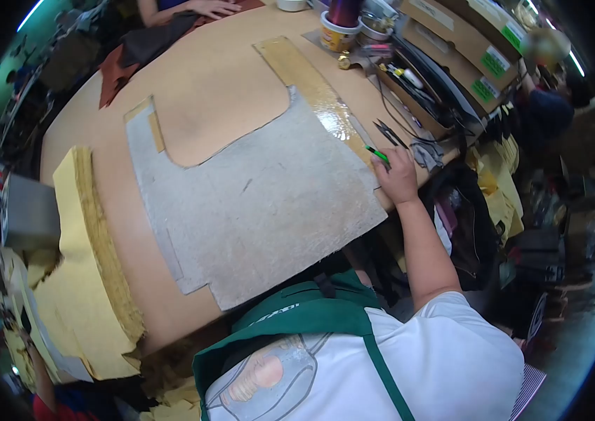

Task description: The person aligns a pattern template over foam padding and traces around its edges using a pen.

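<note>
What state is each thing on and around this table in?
Green pen: held tilted; capped or not, unclear.
Right hand: closed on the pen.
Grey sheet: lying flat, a deep notch in its far side.
Pen box: open-topped, with things inside.
Yellow sheets: piled up, edges ragged.
Cardboard boxes: stacked.

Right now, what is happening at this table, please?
The person in the green apron holds a green pen in the right hand, at the right-hand edge of a grey cut-out sheet spread on the table. The left hand is out of view. Across the table, another person's hand is near dark and reddish-brown pieces.
</note>
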Tool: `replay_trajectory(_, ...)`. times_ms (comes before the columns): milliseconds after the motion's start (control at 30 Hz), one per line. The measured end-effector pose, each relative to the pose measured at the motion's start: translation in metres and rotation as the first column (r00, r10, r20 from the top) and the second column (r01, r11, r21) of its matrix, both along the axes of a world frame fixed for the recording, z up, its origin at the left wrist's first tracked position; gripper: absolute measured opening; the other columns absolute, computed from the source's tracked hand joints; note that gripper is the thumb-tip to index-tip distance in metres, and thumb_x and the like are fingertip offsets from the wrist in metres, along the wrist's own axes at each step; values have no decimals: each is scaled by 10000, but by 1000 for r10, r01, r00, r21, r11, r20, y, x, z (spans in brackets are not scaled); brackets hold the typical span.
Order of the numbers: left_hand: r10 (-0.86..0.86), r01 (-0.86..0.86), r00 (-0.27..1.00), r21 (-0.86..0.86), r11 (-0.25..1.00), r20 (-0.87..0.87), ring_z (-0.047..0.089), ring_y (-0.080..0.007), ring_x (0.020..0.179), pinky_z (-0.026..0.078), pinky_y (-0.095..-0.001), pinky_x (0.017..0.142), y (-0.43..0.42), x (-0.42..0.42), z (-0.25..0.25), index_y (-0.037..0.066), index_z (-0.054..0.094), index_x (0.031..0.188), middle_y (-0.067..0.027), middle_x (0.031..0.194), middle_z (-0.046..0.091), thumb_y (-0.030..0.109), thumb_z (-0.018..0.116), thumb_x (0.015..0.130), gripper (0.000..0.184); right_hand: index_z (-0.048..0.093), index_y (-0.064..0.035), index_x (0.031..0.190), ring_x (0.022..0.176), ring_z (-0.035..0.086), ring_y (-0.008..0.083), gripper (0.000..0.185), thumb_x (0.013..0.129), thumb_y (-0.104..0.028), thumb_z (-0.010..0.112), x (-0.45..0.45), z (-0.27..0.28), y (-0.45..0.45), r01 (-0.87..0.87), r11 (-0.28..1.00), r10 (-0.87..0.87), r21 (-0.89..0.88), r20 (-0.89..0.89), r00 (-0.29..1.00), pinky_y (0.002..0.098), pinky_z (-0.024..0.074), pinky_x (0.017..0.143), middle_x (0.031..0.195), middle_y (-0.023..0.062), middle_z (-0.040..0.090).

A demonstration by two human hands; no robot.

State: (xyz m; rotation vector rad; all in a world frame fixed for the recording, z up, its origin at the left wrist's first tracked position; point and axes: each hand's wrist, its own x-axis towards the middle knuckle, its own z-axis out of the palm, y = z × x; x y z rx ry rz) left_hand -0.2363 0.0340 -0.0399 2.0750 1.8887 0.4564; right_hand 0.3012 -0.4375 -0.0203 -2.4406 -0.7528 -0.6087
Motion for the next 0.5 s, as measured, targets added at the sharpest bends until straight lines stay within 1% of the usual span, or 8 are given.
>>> replay_trajectory(100,-44,44,999,8,999,-16,570,-271,711,451,-343,626,6,29,3,-16,516,917,-154,818,573,231,461,808,276,559,-35,774,780,484,303,157,693,-155,620,1,3,1,5,1000,-5,7,-5,1000,379,400,705,765,118,499)
replay_trajectory(233,-94,94,995,6,996,-36,569,-275,703,450,-345,620,10,64,8,-16,520,903,-157,808,573,233,456,810,273,547,-35,782,784,467,309,149,696,-140,607,3,3,-1,-19,1000,20,23,-56,998,381,397,705,767,123,479)
replay_trajectory(500,-139,140,987,10,990,-77,568,-283,688,447,-350,607,11,117,11,-14,527,876,-164,787,571,237,447,815,270,541,-29,788,768,461,294,157,694,-138,605,4,10,-3,-12,999,19,51,-141,990,363,397,696,771,118,472)
